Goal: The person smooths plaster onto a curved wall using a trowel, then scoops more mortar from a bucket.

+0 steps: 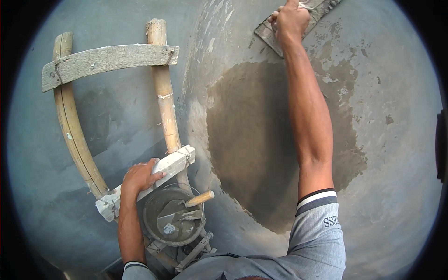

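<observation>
While your right hand (291,23) is closed round the float (269,39) at the far end of the wall (401,154), your left hand (139,177) grips the ladder's white rung (175,163). Bucket (147,215) sits just near of the rung, mix inside, trowel (200,199) in it with its handle over the right rim. Coating looks partway: grey surface left and right seems covered, though blotchy right of your forearm. Big dark patch (252,135) mid-wall, ragged-edged, probably left to smooth; can't tell whether it's fresh or bare.
</observation>
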The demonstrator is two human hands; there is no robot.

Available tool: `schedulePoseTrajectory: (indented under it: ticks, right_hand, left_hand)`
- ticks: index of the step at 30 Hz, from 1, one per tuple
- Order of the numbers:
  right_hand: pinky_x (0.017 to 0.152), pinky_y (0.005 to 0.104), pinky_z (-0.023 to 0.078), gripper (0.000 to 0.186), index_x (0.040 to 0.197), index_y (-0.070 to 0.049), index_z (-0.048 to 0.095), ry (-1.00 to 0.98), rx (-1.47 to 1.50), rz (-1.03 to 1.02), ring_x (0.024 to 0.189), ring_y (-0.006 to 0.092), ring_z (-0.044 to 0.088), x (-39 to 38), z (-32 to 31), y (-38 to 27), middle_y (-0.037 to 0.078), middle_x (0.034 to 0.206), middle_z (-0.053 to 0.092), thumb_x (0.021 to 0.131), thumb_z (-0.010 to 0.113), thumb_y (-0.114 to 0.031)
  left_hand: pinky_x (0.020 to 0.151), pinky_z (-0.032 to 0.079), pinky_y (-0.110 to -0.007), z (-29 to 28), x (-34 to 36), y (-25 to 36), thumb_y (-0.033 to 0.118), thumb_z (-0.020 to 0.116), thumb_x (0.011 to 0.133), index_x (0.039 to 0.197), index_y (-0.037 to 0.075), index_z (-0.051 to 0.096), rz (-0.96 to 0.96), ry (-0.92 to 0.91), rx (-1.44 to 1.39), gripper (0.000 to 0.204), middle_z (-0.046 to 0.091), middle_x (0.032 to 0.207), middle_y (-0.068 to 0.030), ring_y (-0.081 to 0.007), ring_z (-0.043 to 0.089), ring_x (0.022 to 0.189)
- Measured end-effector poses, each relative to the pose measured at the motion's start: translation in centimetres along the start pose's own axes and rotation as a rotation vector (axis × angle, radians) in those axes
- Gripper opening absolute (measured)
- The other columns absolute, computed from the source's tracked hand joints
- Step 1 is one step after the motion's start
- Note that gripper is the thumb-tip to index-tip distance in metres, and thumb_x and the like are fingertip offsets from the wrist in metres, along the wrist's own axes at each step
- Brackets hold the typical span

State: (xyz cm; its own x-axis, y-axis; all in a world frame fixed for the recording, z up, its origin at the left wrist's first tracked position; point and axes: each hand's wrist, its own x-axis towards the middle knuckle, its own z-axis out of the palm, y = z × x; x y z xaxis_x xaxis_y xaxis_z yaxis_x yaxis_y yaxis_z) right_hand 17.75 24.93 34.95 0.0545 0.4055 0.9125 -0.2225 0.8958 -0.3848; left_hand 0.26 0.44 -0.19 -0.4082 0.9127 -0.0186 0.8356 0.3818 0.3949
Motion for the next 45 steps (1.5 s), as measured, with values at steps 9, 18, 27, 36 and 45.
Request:
schedulePoseTrajectory:
  ticks: [9,18,27,36,45]
  right_hand:
    - [0.036,0.0315,0.039,0.040,0.068,-0.007,0.045,-0.107,-0.094,0.023,0.039,0.0146,0.049,0.0,1.9,3.3,0.004,0.052,0.048,0.096,0.046,-0.034]
    - [0.055,0.0415,0.049,0.046,0.069,0.003,0.054,-0.115,-0.545,-0.198,0.046,0.0279,0.059,-11.2,6.7,13.1,0.017,0.056,0.058,0.092,0.052,-0.037]
    - [0.041,0.0347,0.045,0.046,0.063,0.000,0.051,-0.036,-0.232,0.005,0.039,0.0185,0.054,-3.5,5.6,8.6,0.009,0.050,0.054,0.095,0.049,-0.034]
    - [0.037,0.0304,0.040,0.040,0.067,-0.007,0.050,-0.114,-0.158,0.141,0.043,0.0145,0.052,2.4,-0.3,-2.8,0.003,0.054,0.052,0.096,0.047,-0.035]
    - [0.044,0.0290,0.045,0.035,0.073,-0.004,0.052,-0.417,-0.508,0.099,0.048,0.0128,0.055,-4.0,-4.7,2.7,0.006,0.059,0.055,0.095,0.049,-0.030]
  left_hand:
    - [0.093,0.042,-0.048,0.1,-0.2,-0.2,0.053,0.059,0.082,0.130,0.011,0.049,-0.007,0.019,-0.046,0.064,0.062,0.113,-0.0216,-0.0373,0.058,0.107]
    - [0.092,0.043,-0.047,-0.3,-0.1,-0.6,0.055,0.058,0.082,0.131,0.012,0.049,-0.017,0.018,-0.095,0.066,0.062,0.113,-0.0224,-0.0382,0.057,0.107]
    - [0.092,0.042,-0.048,-0.4,0.2,0.6,0.056,0.059,0.081,0.130,0.012,0.049,0.023,-0.013,-0.067,0.067,0.062,0.113,-0.0233,-0.0388,0.056,0.109]
    - [0.091,0.043,-0.047,-0.2,-1.0,-0.1,0.055,0.060,0.080,0.129,0.012,0.050,-0.052,-0.010,-0.077,0.066,0.065,0.107,-0.0208,-0.0391,0.058,0.105]
    - [0.092,0.042,-0.046,-0.2,-0.8,-0.3,0.053,0.058,0.081,0.130,0.012,0.050,-0.016,0.009,-0.083,0.065,0.063,0.111,-0.0202,-0.0384,0.057,0.107]
